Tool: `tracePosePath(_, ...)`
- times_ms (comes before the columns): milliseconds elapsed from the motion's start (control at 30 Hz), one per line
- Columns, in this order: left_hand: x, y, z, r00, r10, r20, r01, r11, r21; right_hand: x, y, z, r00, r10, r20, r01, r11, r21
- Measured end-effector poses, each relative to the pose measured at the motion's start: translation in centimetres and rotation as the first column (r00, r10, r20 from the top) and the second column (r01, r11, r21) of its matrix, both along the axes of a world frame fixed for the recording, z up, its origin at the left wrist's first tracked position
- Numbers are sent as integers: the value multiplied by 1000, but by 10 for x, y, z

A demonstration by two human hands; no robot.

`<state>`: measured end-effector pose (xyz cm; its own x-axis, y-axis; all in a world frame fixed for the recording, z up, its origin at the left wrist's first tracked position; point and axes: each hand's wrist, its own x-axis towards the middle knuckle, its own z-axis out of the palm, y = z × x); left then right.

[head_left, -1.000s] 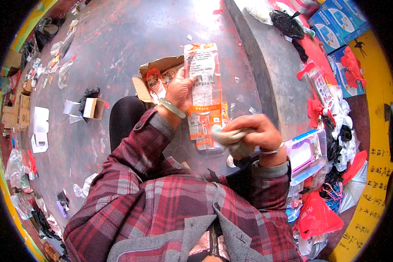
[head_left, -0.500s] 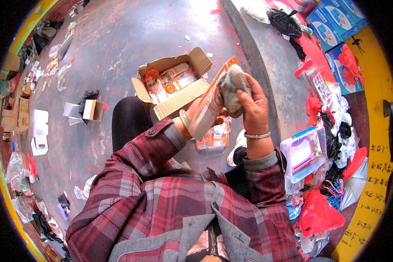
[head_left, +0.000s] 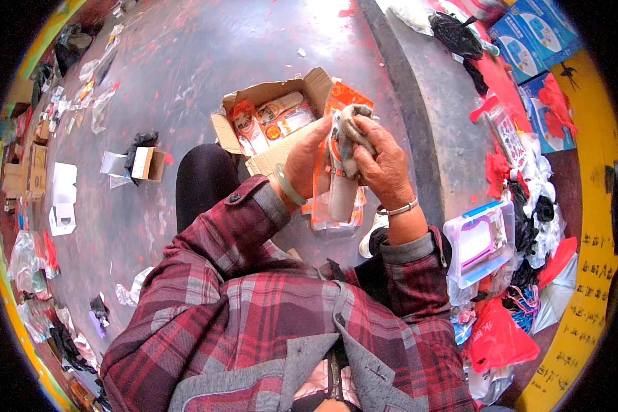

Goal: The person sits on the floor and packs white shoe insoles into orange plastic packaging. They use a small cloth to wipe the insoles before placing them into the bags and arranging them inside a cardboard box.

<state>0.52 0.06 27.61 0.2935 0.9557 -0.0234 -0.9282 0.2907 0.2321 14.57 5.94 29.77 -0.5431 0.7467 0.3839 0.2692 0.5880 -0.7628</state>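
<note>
My left hand (head_left: 301, 163) is closed round the edge of an orange-and-white packet (head_left: 340, 189), held upright before me. My right hand (head_left: 386, 165) grips a bunched grey cloth (head_left: 356, 130) and presses it against the upper part of the packet's face. Just beyond my left hand stands an open cardboard box (head_left: 281, 156), with several similar orange-and-white packets (head_left: 276, 123) inside. More orange-and-white packaging (head_left: 356, 214) lies below my hands, partly covered by the held packet.
A clear plastic case with a blue edge (head_left: 479, 244) rests at my right, beside a heap of bags and a red bag (head_left: 498, 336). A raised ledge (head_left: 419, 117) runs along the floor. Small boxes (head_left: 147, 165) and litter lie to the left.
The packet has turned from a slant to more upright, its face now toward me. My right hand has brought the cloth onto it and moved slightly left.
</note>
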Motion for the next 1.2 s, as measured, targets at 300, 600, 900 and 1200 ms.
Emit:
tracePosePath(300, -20, 10, -40, 994, 64, -93, -89, 951, -295, -4, -36, -8, 946, 298, 124, -287, 952, -104)
tracePosePath(600, -119, 36, -71, 578, 680, -451, -803, 572, -168, 1, -62, -20, 791, 605, 96, -523, 749, -406)
tracePosePath(900, -240, 67, -189, -238, 334, -912, -664, 629, 404, 1, -55, -6, 831, 526, 181, -444, 823, -354)
tracePosePath(1200, -166, 128, -199, -113, -204, -972, -36, 979, -201, -7, -46, -18, 825, 529, 201, -420, 810, -409)
